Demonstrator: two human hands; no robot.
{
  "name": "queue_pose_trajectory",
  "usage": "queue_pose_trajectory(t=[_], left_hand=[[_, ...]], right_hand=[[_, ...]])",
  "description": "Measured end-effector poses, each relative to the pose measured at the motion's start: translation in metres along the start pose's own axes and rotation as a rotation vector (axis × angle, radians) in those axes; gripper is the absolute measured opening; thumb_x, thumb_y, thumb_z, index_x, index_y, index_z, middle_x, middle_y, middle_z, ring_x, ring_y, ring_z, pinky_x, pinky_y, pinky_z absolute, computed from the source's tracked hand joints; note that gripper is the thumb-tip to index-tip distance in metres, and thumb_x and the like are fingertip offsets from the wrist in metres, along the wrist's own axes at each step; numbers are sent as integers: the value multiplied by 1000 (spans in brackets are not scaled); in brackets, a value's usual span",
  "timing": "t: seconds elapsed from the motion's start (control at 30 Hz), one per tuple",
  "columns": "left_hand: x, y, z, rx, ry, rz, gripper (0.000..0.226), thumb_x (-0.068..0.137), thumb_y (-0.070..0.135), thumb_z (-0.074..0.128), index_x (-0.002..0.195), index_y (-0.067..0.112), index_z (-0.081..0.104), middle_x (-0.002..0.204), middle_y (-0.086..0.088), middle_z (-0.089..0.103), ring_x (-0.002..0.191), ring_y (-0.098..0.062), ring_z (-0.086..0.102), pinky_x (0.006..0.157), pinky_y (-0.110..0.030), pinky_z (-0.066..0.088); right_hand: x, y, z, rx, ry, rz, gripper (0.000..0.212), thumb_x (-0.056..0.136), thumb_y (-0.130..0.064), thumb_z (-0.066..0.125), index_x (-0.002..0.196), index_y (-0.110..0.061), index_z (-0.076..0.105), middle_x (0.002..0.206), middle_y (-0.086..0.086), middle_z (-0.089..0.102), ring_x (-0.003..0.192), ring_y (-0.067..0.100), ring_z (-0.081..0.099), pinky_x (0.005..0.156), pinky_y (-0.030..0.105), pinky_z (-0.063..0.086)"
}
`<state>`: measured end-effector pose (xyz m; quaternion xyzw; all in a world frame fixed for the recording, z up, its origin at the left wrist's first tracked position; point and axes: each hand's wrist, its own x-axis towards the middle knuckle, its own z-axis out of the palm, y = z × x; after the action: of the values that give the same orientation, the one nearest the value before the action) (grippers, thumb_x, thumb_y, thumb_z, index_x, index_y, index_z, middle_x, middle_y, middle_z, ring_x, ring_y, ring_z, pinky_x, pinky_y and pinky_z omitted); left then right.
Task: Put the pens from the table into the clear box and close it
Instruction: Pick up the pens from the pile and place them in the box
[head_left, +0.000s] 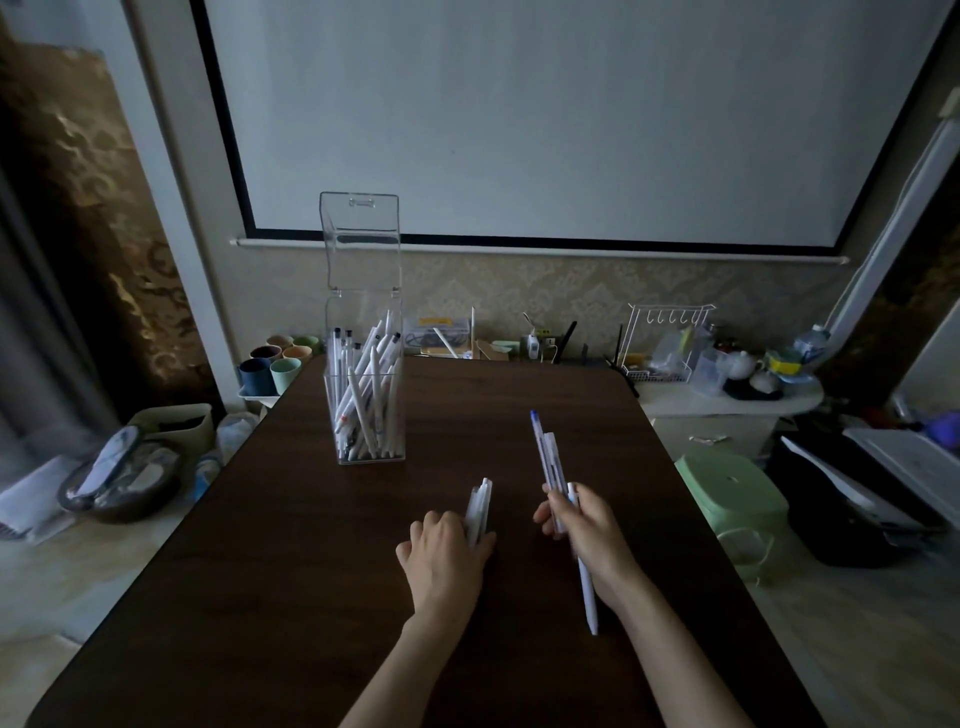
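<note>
A tall clear box (397, 441) stands upright on the dark table (260, 571), left of centre, its hinged lid (361, 239) swung up and open. Several white pens (363, 395) lean inside it. My left hand (444, 551) rests on the table, fingers closed around a small bunch of white pens (479, 506). To its right, my right hand (582, 530) is raised slightly and grips several pens (548, 457), one with a blue cap pointing up and away, another white one (587, 592) hanging down toward me.
Coloured cups (275, 366) sit past the table's far left corner. A white wire rack (665, 338) and clutter fill a low shelf at the far right. A green stool (732, 493) stands right of the table, a basket (119, 483) on the floor to the left.
</note>
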<state>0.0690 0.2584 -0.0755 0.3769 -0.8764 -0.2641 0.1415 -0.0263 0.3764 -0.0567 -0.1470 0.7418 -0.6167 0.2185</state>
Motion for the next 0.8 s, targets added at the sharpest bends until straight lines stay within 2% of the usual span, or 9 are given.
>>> queue_pose_trajectory(t=[0.23, 0.27, 0.33, 0.4, 0.5, 0.6, 0.7, 0.77, 0.8], left_hand=[[5, -5, -3, -150, -18, 49, 25, 88, 40, 52, 96, 18, 60, 91, 11, 49, 92, -11, 49, 86, -30, 33], [5, -7, -5, -214, -32, 60, 24, 89, 40, 52, 95, 18, 59, 90, 10, 51, 89, -11, 52, 85, -29, 37], [6, -10, -10, -434, -71, 47, 18, 90, 35, 52, 89, 18, 57, 85, 5, 57, 77, -11, 57, 72, -27, 47], [5, -14, -16, -668, -129, 9, 12, 91, 29, 52, 85, 18, 55, 84, 1, 64, 72, -9, 62, 62, -23, 48], [7, -24, -23, -927, -152, 15, 9, 92, 18, 50, 85, 14, 51, 95, -8, 72, 80, -16, 71, 71, -36, 57], [16, -33, -40, -944, -88, 68, 8, 93, 15, 49, 87, 12, 54, 85, -9, 72, 70, -17, 69, 65, -32, 56], [33, -35, -70, -976, 4, 114, 15, 94, 15, 46, 95, 2, 55, 80, -7, 69, 69, -19, 66, 63, -30, 55], [53, -33, -96, -993, 76, 152, 19, 95, 15, 42, 101, -1, 51, 84, -9, 68, 69, -13, 66, 59, -24, 55], [64, -30, -111, -1001, 111, 175, 21, 96, 17, 41, 105, 0, 49, 89, -12, 66, 73, -12, 67, 61, -27, 57]], right_hand=[[-1, 0, -6, 284, -7, 45, 20, 94, -16, 47, 109, -9, 58, 87, 8, 67, 77, 16, 63, 68, 25, 51], [-2, 0, -5, 315, -7, 51, 18, 94, -17, 48, 108, -10, 58, 88, 8, 68, 77, 16, 64, 68, 26, 51], [-2, -1, 3, 340, 8, 55, 16, 93, -20, 50, 105, -13, 57, 84, 6, 69, 72, 15, 64, 66, 26, 51], [-2, -4, 14, 331, 31, 66, 16, 92, -24, 53, 102, -14, 57, 74, 3, 65, 63, 13, 59, 61, 27, 47], [1, -12, 32, 363, -4, 37, 20, 93, -26, 50, 102, -9, 53, 63, 0, 51, 49, 8, 44, 51, 24, 37], [5, -26, 48, 321, -77, -45, 20, 94, -26, 48, 100, -7, 52, 58, -1, 48, 44, 8, 40, 45, 22, 34], [10, -43, 62, 231, -130, -117, 20, 94, -27, 47, 98, -9, 54, 61, 0, 56, 50, 13, 52, 48, 26, 42], [14, -52, 68, 214, -149, -135, 21, 94, -30, 47, 99, -12, 55, 67, 2, 61, 57, 16, 58, 54, 29, 48], [17, -55, 70, 220, -159, -141, 22, 93, -31, 47, 100, -12, 55, 68, 3, 62, 60, 17, 60, 56, 30, 49]])
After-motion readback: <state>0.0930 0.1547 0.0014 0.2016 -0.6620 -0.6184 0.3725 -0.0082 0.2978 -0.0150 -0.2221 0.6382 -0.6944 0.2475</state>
